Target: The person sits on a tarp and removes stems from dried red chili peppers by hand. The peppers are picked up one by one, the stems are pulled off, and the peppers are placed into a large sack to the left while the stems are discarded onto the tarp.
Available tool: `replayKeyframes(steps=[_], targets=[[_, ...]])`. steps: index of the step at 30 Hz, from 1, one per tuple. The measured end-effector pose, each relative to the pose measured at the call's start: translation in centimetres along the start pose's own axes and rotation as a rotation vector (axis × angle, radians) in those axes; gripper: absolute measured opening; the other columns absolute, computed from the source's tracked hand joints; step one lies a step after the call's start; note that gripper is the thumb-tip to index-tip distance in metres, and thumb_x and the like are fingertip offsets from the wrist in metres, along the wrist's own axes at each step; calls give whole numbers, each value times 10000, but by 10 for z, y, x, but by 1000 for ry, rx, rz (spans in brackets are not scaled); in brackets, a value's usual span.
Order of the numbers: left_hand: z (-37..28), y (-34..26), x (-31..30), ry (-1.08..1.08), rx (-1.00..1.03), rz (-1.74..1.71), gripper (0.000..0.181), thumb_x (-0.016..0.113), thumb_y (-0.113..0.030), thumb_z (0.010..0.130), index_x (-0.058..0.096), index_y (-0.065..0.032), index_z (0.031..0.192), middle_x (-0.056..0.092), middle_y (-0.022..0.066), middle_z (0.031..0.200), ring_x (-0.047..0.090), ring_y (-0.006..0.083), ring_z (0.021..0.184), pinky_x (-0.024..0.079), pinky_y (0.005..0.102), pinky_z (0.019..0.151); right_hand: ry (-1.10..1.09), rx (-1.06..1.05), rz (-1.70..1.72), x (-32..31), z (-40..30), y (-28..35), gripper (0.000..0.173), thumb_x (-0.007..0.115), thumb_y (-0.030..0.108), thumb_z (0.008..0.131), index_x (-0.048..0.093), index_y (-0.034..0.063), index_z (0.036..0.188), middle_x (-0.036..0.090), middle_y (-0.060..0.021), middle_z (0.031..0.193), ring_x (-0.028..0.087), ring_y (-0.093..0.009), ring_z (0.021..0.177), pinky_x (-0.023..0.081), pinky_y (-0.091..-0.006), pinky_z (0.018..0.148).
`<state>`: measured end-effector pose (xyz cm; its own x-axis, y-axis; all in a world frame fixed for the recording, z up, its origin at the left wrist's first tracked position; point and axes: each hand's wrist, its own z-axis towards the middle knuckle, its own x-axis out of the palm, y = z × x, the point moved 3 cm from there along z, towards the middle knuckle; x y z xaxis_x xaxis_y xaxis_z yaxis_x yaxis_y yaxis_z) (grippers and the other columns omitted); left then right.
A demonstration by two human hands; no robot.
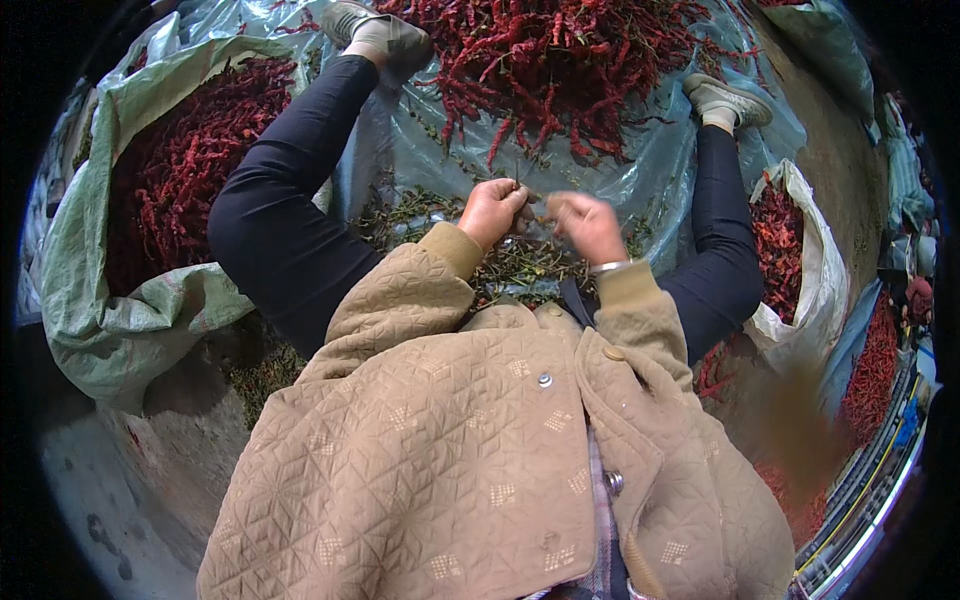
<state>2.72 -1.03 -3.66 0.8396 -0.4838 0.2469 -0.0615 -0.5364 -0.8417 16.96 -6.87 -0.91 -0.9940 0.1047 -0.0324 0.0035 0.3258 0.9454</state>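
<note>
My left hand [495,210] is closed, fingertips together, around small, thin, dark pieces that look like chili stems. Close to its right, my right hand [586,225] is blurred by motion, its fingers bent near the left fingertips; whether it grips anything cannot be told. Green-brown chili stems [529,266] lie in a loose layer under both hands, on a translucent bluish plastic sheet [645,187]. A large heap of dried red chilies [555,67] with stems lies beyond the hands, between my shoes.
At the left, an open green woven sack [71,300] holds dried red chilies. An open white woven sack [825,277] of red chilies stands beyond my right leg. More red chilies [870,375] lie at the far right. Stems [270,375] are piled behind my left leg.
</note>
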Motion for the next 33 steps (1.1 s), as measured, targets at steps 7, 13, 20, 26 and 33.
replayKeyframes(steps=[7,13,20,26,33], targets=[[-9,3,10,135,329,550,201,490,-127,831,533,48,741,514,159,577,480,198,509,394,340,491,-46,-178,-265,17,20,5,102,602,92,745,582,-6,729,557,-78,668,522,-124,599,421,-266,537],[-19,-14,32,351,571,711,124,507,-85,796,533,21,740,527,228,683,497,386,613,400,394,529,-79,259,568,15,22,-37,91,561,74,786,560,-5,741,554,-29,624,461,-89,513,380,-223,478],[-4,4,12,185,379,643,189,465,-145,865,507,27,799,467,116,616,409,152,574,366,311,531,-278,-108,-613,-48,72,-20,156,615,162,718,604,8,746,595,-153,672,562,-279,603,443,-349,581],[-6,-21,21,254,18,76,212,404,-168,895,514,11,880,468,-3,628,408,76,538,345,233,482,-400,41,-1204,-110,114,-48,185,563,105,675,606,71,851,568,-210,827,549,-392,778,453,-449,683],[-11,-25,18,308,20,-49,231,393,-193,903,510,-24,1009,429,-35,618,326,35,495,260,179,445,-172,106,-206,-89,53,12,172,615,136,752,580,-28,785,608,-86,709,497,-111,521,415,-233,509]])
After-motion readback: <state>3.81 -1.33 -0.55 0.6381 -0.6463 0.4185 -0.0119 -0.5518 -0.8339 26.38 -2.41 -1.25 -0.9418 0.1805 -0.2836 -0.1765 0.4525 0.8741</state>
